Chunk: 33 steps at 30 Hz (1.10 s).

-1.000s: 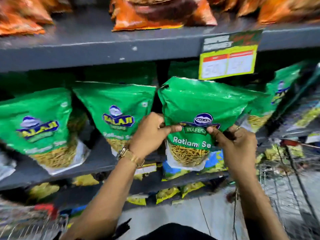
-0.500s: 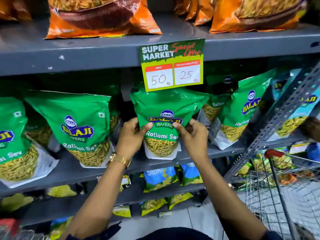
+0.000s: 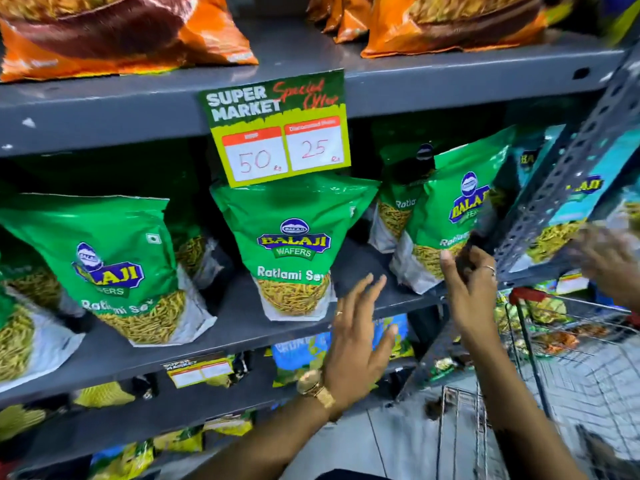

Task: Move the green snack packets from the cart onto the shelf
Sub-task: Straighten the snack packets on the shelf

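Note:
A green snack packet (image 3: 294,247) stands upright on the grey middle shelf (image 3: 239,329), under the price sign. Neither hand touches it. My left hand (image 3: 360,327) hovers just right of its lower corner, fingers spread and empty. Further right, my right hand (image 3: 467,285) is loosely curled in front of another green packet (image 3: 453,216) and holds nothing that I can make out. More green packets (image 3: 114,268) stand along the shelf to the left. The wire cart (image 3: 571,344) with a red handle is at the lower right, with blurred packets inside.
Orange snack bags (image 3: 114,32) fill the shelf above. A price sign (image 3: 280,136) hangs from that shelf's edge. A perforated grey upright (image 3: 568,188) divides the rack on the right. Another person's blurred hand (image 3: 609,261) reaches in at the far right. Lower shelves hold yellow and blue packets.
Both hands have let go of the middle green packet, which now stands alone on the shelf. Both hands have drawn back and moved right, toward the cart.

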Each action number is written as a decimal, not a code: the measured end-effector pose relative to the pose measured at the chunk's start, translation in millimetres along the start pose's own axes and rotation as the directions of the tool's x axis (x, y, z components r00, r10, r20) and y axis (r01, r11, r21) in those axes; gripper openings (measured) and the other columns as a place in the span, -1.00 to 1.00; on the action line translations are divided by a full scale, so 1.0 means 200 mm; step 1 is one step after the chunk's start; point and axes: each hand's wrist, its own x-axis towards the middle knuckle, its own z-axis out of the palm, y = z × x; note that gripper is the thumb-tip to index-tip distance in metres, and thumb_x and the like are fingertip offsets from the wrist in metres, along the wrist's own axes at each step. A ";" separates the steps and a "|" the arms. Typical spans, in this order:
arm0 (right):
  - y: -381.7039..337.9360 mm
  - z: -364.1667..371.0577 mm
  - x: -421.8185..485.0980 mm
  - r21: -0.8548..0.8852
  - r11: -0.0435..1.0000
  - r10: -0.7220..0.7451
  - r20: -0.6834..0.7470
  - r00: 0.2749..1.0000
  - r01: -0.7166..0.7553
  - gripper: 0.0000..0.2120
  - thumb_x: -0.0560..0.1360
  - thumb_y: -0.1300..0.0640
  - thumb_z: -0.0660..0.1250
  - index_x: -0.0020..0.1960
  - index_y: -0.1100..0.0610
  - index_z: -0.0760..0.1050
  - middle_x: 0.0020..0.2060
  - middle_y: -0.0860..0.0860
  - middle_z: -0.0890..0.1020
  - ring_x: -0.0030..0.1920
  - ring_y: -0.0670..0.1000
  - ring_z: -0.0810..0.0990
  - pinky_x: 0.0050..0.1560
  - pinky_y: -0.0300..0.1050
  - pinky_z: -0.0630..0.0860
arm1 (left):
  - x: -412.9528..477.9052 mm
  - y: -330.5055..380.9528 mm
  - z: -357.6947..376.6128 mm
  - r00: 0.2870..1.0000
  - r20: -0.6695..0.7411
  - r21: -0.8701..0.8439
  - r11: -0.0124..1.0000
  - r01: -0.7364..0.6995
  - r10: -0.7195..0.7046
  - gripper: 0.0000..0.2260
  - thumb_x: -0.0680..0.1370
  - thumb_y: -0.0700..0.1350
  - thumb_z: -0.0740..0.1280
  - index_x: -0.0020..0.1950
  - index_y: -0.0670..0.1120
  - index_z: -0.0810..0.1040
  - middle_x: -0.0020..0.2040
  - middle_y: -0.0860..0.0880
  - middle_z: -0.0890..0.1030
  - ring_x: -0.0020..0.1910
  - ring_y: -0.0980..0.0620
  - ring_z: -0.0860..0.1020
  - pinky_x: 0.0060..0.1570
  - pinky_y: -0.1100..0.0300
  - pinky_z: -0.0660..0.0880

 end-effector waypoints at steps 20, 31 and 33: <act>0.05 0.04 0.30 0.288 0.939 0.172 0.085 0.981 -0.189 -0.19 0.34 -0.47 0.22 0.37 0.08 0.40 0.34 0.00 0.51 0.36 0.01 0.46 0.44 0.05 0.34 | 0.66 -0.04 0.42 0.863 0.218 -0.654 0.588 0.475 -0.455 -0.29 0.46 -0.25 0.28 0.55 -0.01 0.06 0.55 -0.08 0.25 0.51 -0.11 0.27 0.49 -0.14 0.25; 0.05 0.03 0.42 0.374 0.868 0.243 0.255 0.936 -0.327 -0.24 0.31 -0.25 0.43 0.42 0.05 0.37 0.22 -0.02 0.56 0.06 -0.10 0.58 0.05 -0.21 0.51 | 0.76 -0.09 0.50 0.861 0.120 -0.648 0.617 0.446 -0.495 -0.01 0.08 0.13 0.66 0.40 0.23 0.22 0.37 0.06 0.50 0.34 0.02 0.51 0.34 -0.08 0.46; 0.05 0.03 0.41 0.394 0.860 0.232 0.263 0.937 -0.324 -0.15 0.12 -0.36 0.51 0.31 0.00 0.47 0.18 0.00 0.62 0.07 -0.07 0.63 0.17 -0.08 0.53 | 0.77 -0.10 0.51 0.873 0.094 -0.654 0.631 0.417 -0.479 -0.04 0.08 0.15 0.66 0.38 0.22 0.24 0.35 0.05 0.52 0.33 0.01 0.52 0.33 -0.09 0.47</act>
